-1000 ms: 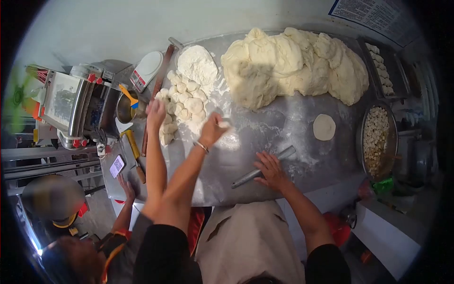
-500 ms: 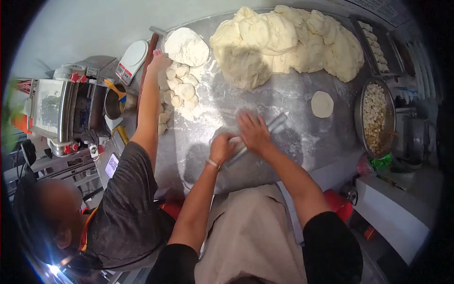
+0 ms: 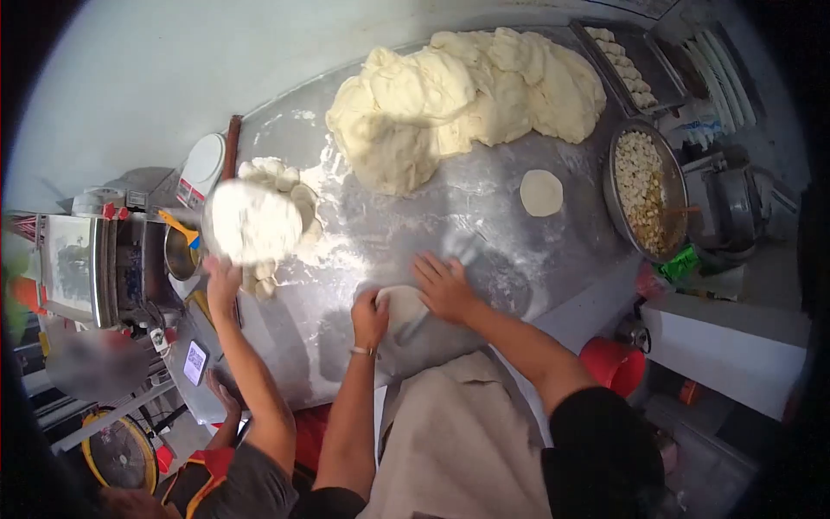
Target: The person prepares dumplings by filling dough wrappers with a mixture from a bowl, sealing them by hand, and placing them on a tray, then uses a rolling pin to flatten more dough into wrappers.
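Note:
My left hand (image 3: 370,320) pinches the left edge of a thin dough round (image 3: 402,310) near the front of the metal table. Just right of it, my right hand (image 3: 443,285) lies over a rolling pin (image 3: 413,329), fingers spread and pressing on it; the pin is partly hidden and blurred. A flat dough disc (image 3: 541,193) rests farther right. Beyond my hands sits a large mass of dough (image 3: 458,95). At the left, a co-worker's hand (image 3: 223,281) holds a white, floury round thing (image 3: 255,221), blurred, above several small dough pieces (image 3: 304,203).
A bowl of chopped filling (image 3: 640,195) and a tray of shaped dough pieces (image 3: 622,69) stand at the right. On the left are a scale (image 3: 204,160), a pot (image 3: 180,253) and a phone (image 3: 195,362). The co-worker's arm (image 3: 255,381) reaches over the table's left side.
The view has shifted. The dough round at my left hand now shows more fully. The co-worker's hand has drawn back, and the white floury thing has come nearer with it.

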Available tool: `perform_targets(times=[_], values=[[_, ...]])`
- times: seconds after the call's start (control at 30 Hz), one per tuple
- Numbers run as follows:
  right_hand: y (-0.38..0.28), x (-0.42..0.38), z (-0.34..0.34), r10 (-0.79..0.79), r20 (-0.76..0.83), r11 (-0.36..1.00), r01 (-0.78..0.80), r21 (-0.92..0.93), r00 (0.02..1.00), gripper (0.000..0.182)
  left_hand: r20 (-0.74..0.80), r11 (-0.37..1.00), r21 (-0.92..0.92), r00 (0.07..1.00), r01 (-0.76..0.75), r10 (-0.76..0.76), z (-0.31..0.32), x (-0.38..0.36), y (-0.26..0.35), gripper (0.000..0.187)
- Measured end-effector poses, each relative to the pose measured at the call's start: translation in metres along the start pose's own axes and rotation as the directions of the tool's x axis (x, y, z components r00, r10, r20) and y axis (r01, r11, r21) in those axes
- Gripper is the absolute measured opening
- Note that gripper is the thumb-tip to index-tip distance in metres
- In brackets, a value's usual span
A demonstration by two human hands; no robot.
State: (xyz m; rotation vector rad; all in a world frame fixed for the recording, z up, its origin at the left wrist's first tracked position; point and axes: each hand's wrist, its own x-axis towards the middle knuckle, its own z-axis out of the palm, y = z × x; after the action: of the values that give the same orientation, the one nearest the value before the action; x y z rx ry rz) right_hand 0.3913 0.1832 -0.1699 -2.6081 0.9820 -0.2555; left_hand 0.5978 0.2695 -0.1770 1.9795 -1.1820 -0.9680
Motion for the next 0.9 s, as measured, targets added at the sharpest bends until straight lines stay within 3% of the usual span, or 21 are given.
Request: perform_targets(times=[0.07, 0.13, 0.2, 0.27, 0.3, 0.33, 0.4, 0.43, 0.53, 0.63, 0.7, 0.73, 0.8, 0.87, 0.9], values=[[0.017, -0.01, -0.009, -0.052, 0.048, 0.999, 0.053, -0.012, 0.997, 0.061, -0.023, 0.925, -0.367, 0.993, 0.098, -0.115, 0.004, -0.02, -0.002, 0.03], [0.005, -0.005, -0.002, -0.061, 0.054, 0.998, 0.061, -0.007, 0.997, 0.061, 0.04, 1.0, -0.01, 0.999, -0.021, 0.021, 0.005, -0.025, 0.007, 0.03], [-0.004, 0.073, -0.002, 0.0, -0.03, 1.0, -0.001, -0.022, 1.0, 0.059, 0.139, 0.924, 0.33, 0.978, -0.193, 0.154, 0.002, 0.008, 0.027, 0.031], [-0.01, 0.097, -0.005, 0.052, -0.075, 0.998, -0.054, -0.014, 0.996, 0.058, 0.229, 0.934, 0.358, 0.968, 0.017, -0.105, -0.007, 0.034, 0.048, 0.027], [-0.01, 0.106, -0.004, 0.04, -0.109, 0.999, -0.042, -0.014, 0.993, 0.058, 0.246, 0.935, 0.353, 0.959, 0.046, -0.14, -0.014, 0.039, 0.059, 0.026], [-0.014, 0.112, -0.003, 0.029, -0.141, 0.999, -0.031, -0.011, 0.99, 0.058, 0.196, 0.939, 0.345, 0.978, -0.006, -0.066, -0.015, 0.035, 0.047, 0.026], [-0.008, 0.053, 0.002, -0.006, -0.033, 1.0, 0.005, -0.013, 0.999, 0.06, 0.095, 0.94, 0.321, 0.991, -0.115, 0.089, -0.007, 0.017, 0.018, 0.025], [-0.002, 0.017, 0.001, -0.027, 0.01, 0.999, 0.028, -0.031, 1.0, 0.061, 0.0, 0.982, 0.174, 0.997, -0.079, 0.08, -0.013, 0.004, 0.014, 0.024], [0.006, -0.033, -0.025, -0.079, 0.132, 0.996, 0.084, -0.031, 0.988, 0.065, 0.026, 0.957, -0.253, 0.99, 0.142, -0.14, -0.013, -0.02, -0.009, 0.02], [-0.003, 0.051, 0.008, -0.086, 0.023, 0.993, 0.088, -0.084, 0.996, 0.064, 0.164, 0.972, 0.215, 0.985, -0.096, 0.061, -0.012, -0.005, 0.024, 0.019], [-0.02, 0.11, 0.003, 0.064, -0.104, 0.997, -0.068, -0.034, 0.993, 0.062, 0.191, 0.937, 0.35, 0.98, -0.011, -0.06, -0.023, 0.021, 0.043, 0.019], [-0.018, 0.111, 0.001, 0.041, -0.099, 0.999, -0.042, -0.008, 0.994, 0.06, 0.198, 0.91, 0.415, 0.974, 0.018, -0.11, -0.025, 0.031, 0.048, 0.018], [-0.023, 0.12, -0.001, -0.008, -0.111, 0.998, 0.014, 0.054, 0.994, 0.058, 0.155, 0.934, 0.354, 0.988, -0.055, -0.001, -0.026, 0.031, 0.03, 0.021], [-0.018, 0.053, -0.004, 0.0, 0.017, 1.0, 0.0, 0.027, 1.0, 0.061, 0.062, 0.946, 0.28, 0.987, -0.16, 0.149, -0.019, 0.013, 0.005, 0.022], [-0.011, 0.012, -0.012, -0.023, 0.068, 1.0, 0.023, 0.001, 0.997, 0.063, -0.002, 0.981, 0.132, 0.99, -0.141, 0.143, -0.024, 0.004, -0.002, 0.022]])
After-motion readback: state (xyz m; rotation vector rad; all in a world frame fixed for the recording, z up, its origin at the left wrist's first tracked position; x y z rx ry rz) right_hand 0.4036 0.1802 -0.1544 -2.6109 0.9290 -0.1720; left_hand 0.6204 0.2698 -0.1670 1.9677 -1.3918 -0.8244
